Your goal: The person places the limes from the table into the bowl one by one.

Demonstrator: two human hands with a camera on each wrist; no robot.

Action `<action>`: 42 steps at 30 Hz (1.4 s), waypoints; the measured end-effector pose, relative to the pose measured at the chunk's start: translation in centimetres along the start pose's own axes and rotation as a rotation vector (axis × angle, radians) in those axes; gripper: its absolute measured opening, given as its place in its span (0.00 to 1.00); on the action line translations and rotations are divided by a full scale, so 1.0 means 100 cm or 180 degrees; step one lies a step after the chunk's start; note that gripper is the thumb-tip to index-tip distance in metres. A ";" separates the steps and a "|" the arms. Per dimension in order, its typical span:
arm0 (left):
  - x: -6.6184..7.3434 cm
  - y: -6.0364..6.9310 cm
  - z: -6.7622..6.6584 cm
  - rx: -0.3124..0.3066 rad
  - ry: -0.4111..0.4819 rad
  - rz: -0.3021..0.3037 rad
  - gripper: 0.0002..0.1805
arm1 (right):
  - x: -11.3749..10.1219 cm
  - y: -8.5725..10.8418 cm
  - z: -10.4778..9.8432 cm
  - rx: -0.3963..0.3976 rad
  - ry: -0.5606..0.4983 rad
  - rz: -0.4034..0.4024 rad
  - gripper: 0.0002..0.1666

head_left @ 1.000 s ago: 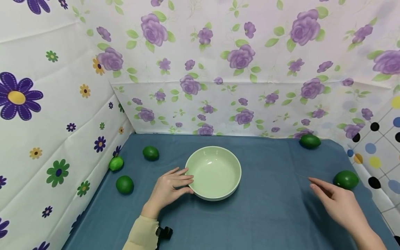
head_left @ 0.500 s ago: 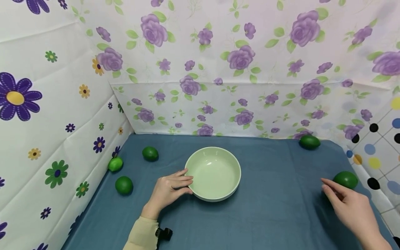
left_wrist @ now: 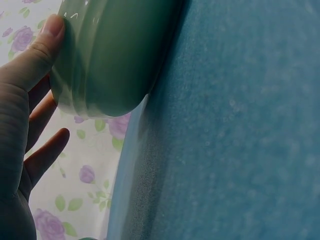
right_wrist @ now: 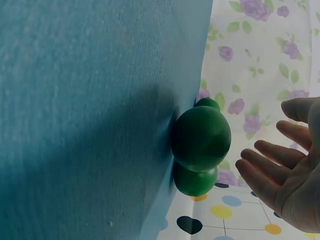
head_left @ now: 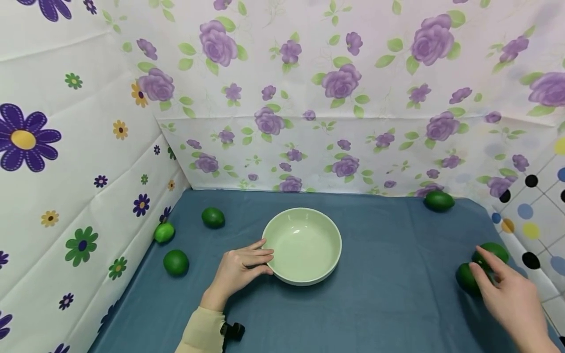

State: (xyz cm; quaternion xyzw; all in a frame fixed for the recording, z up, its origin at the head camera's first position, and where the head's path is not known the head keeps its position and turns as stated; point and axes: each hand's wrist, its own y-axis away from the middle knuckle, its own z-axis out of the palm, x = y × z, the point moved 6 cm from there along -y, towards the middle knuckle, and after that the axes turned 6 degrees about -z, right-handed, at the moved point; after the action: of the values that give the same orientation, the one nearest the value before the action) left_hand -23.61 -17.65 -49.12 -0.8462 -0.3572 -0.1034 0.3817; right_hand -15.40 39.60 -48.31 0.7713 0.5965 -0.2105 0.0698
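A pale green bowl (head_left: 302,247) stands near the middle of the blue cloth. My left hand (head_left: 238,269) touches its left rim with relaxed fingers and thumb; in the left wrist view the thumb lies against the bowl (left_wrist: 115,55). At the right, my right hand (head_left: 512,299) hovers close over a dark green lime-like fruit (head_left: 466,280), fingers extended. A second green fruit (head_left: 496,251) lies just behind it. The right wrist view shows a gap between the open hand (right_wrist: 295,175) and the nearest fruit (right_wrist: 201,137).
Three green fruits lie at the left: one darker (head_left: 213,217), one brighter (head_left: 164,232) by the side cloth, one nearer (head_left: 176,263). Another green fruit (head_left: 439,201) lies at the back right. Patterned cloths rise behind and at both sides.
My right hand has moved right and toward the near edge, uncovering the nearer right-hand fruit. My left hand and the bowl have stayed in place.
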 end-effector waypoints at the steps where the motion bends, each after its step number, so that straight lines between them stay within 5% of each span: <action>1: 0.000 0.000 0.000 -0.0006 0.0004 -0.0002 0.22 | 0.001 0.000 0.000 -0.0022 0.0032 0.0023 0.38; 27: -0.001 0.000 0.000 -0.0030 0.0146 -0.0100 0.21 | 0.020 -0.002 0.022 -0.0529 0.0289 0.0196 0.44; 42: 0.000 0.000 0.001 -0.0010 0.0214 -0.0095 0.21 | 0.025 -0.003 0.028 -0.0620 0.0325 0.0308 0.44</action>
State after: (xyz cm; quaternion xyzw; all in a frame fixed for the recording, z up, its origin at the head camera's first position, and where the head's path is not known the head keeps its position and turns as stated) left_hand -23.67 -17.58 -49.18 -0.8374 -0.3566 -0.1380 0.3906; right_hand -15.85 40.91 -51.82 0.7986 0.5790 -0.1084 0.1240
